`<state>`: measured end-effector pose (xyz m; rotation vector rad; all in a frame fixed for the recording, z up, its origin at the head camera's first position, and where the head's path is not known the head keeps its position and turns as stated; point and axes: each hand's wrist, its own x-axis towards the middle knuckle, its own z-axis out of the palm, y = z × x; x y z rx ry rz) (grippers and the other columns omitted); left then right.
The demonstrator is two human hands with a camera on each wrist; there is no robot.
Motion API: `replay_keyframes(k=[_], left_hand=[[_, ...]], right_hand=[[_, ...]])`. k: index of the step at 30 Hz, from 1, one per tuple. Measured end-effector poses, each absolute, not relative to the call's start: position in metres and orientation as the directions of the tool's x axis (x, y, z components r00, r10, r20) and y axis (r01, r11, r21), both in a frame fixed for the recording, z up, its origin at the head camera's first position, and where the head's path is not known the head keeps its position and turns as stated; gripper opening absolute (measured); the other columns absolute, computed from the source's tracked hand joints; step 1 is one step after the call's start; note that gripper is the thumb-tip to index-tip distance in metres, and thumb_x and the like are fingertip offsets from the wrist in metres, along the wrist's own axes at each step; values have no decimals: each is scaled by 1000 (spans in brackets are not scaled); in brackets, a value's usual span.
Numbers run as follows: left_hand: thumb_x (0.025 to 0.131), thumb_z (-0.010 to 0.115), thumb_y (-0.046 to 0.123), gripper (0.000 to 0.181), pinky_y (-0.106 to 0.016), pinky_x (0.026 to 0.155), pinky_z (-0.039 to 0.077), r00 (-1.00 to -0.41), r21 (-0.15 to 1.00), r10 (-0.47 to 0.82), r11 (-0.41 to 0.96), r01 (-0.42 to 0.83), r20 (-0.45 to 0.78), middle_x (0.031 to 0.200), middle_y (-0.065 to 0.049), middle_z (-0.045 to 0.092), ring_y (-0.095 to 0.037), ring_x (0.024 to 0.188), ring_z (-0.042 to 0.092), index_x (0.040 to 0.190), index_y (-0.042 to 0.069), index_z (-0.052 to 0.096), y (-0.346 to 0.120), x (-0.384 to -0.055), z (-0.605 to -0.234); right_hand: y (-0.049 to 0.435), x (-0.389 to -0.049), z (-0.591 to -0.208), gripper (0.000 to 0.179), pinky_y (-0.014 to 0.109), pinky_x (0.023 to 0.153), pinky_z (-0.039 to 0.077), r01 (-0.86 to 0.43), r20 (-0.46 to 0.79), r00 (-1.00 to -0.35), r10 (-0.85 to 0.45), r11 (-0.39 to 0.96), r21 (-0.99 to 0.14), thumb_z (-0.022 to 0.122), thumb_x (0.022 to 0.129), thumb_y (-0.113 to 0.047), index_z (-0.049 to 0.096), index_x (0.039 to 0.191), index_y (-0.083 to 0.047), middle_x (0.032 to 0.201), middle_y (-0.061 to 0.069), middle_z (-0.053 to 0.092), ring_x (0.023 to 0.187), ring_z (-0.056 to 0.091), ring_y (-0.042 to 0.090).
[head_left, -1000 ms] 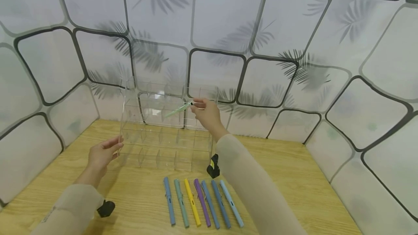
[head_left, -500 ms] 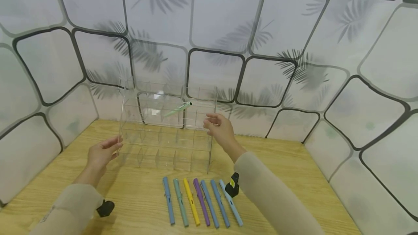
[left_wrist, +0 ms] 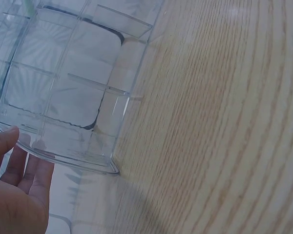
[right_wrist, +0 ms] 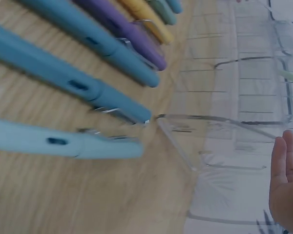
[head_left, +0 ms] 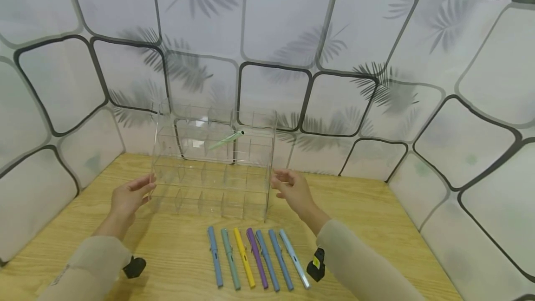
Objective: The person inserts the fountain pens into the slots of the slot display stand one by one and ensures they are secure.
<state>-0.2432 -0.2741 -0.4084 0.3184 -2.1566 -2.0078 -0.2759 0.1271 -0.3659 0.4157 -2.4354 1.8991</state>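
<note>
A clear acrylic rack (head_left: 213, 189) with stepped rows of compartments stands upright on the wooden table. My left hand (head_left: 130, 196) pinches its left side panel, thumb on one face and fingers on the other, as the left wrist view (left_wrist: 19, 190) shows. Beside the rack's right edge is my right hand (head_left: 294, 190), its fingers fairly straight and holding nothing; whether they touch the panel I cannot tell. A light green pen (head_left: 227, 139) lies slanted in an upper row of the rack.
In front of the rack, several capped pens lie side by side: blue (head_left: 215, 257), green (head_left: 231, 259), yellow (head_left: 244, 257), purple (head_left: 257, 258), more blues, and a light blue one (head_left: 294, 258) at the right end. A patterned curtain (head_left: 276, 27) surrounds the table (head_left: 359, 226).
My right hand has let go of the light green pen, leaving it in the rack, and has moved down and right to the rack's right edge. My left hand has stayed put.
</note>
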Motion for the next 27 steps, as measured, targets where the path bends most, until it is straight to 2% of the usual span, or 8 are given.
replay_keyframes(k=[5, 11, 16, 21, 27], left_hand=[[93, 64, 18, 45, -14, 75, 53, -962, 997, -273, 72, -35, -14, 106, 21, 62, 13, 81, 56, 133, 2, 50, -274, -243, -409], [93, 65, 20, 45, -14, 75, 53, -961, 996, -277, 76, -35, -13, 106, 22, 62, 13, 80, 55, 132, 3, 51, -274, -244, -410], [92, 65, 20, 45, -15, 75, 53, -960, 997, -280, 69, -36, -15, 105, 22, 62, 13, 80, 55, 132, 4, 53, -275, -245, -411], [92, 66, 20, 45, -15, 75, 53, -960, 998, -281, 59, -37, -19, 104, 22, 63, 12, 80, 56, 132, 4, 52, -275, -246, -411], [92, 66, 18, 39, -15, 75, 53, -959, 998, -282, 51, -29, -14, 102, 22, 63, 12, 80, 56, 128, 8, 57, -276, -246, -412]], right_hand=[[141, -266, -381, 33, 39, 75, 58, -229, 180, -963, -201, 256, -939, 63, 94, -16, 58, 122, 0, 111, 18, 63, 95, 64, 29], [156, -254, -404, 34, 46, 76, 58, -212, 152, -964, -218, 284, -935, 64, 93, -17, 58, 121, 1, 109, 17, 64, 95, 64, 32], [166, -244, -422, 36, 39, 70, 59, -206, 131, -967, -220, 364, -908, 65, 93, -17, 57, 121, 3, 108, 14, 65, 90, 64, 32], [174, -235, -432, 39, 31, 65, 58, -221, 132, -965, -227, 433, -874, 66, 92, -18, 56, 122, 4, 108, 15, 64, 85, 64, 25], [180, -223, -438, 42, 29, 68, 56, -211, 108, -969, -224, 511, -833, 70, 89, -20, 57, 122, 2, 107, 14, 63, 84, 60, 21]])
